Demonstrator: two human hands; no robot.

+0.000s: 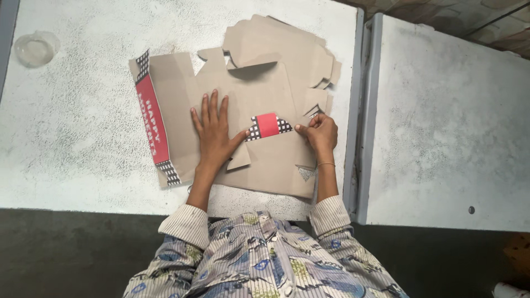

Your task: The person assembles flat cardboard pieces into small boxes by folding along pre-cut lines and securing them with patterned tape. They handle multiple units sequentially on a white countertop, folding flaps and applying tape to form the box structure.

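Note:
A flat brown cardboard box blank (254, 94) lies on a speckled white table (77, 127). Along its left edge runs a red strip with black-and-white checks (153, 126). My left hand (212, 132) lies flat on the blank, fingers spread, pressing it down. My right hand (319, 132) pinches the blank's right part, next to a folded-over flap (268, 126) that shows red and checks. More blanks are stacked underneath and behind (292, 47).
A small clear plastic cup (36, 48) stands at the table's far left corner. A second white table (447, 121) adjoins on the right, with a narrow gap between them. Dark floor lies below the near edge.

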